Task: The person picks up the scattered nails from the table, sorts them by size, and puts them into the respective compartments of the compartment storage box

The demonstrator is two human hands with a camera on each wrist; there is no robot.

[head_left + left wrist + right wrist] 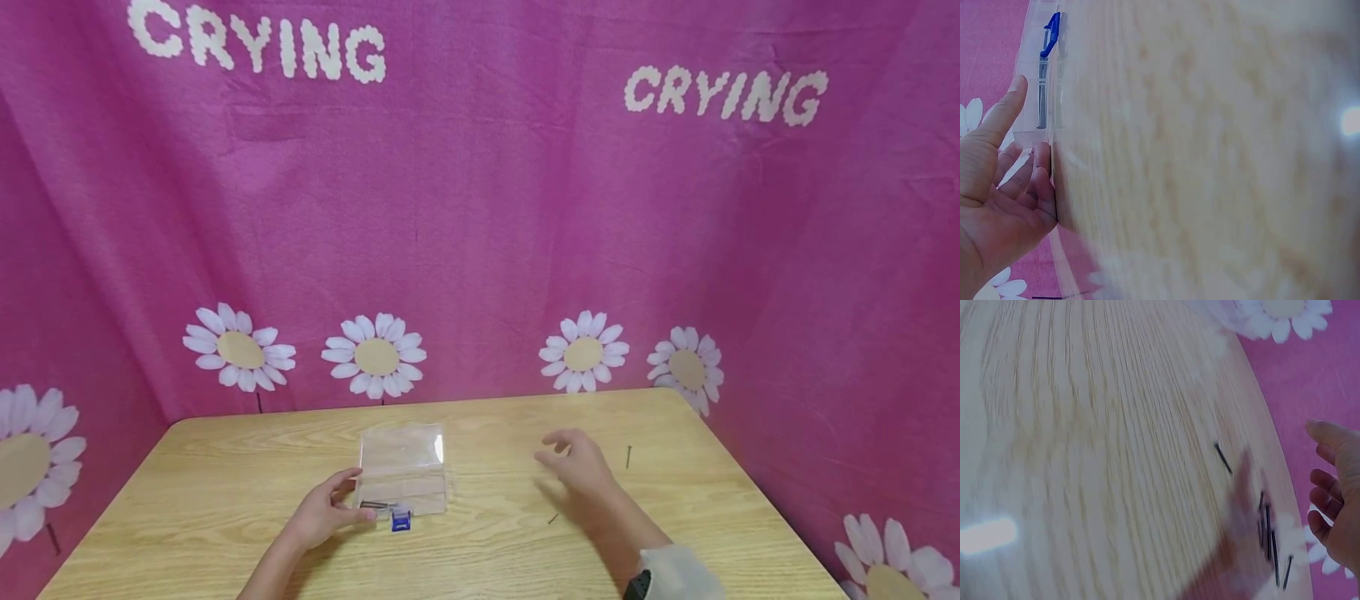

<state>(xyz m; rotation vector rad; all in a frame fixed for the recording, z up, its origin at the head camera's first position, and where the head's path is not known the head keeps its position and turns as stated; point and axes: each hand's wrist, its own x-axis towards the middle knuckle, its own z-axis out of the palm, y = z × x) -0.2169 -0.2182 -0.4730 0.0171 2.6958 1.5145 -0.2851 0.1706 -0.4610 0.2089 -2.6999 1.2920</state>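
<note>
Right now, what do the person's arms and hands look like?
The left grip and right grip are bare, each with fingers and a thumb. The right arm has a pale sleeve and a black band. The left arm shows no sleeve.

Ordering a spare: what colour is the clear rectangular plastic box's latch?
Blue latch, best in head view.

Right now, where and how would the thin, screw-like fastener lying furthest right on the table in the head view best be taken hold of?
Probably pinch the screw-like fastener mid-shank, across its left and right sides, the right grip coming from its left and above: it lies flat, lengthwise toward the far edge, with bare tabletop around it.
</note>
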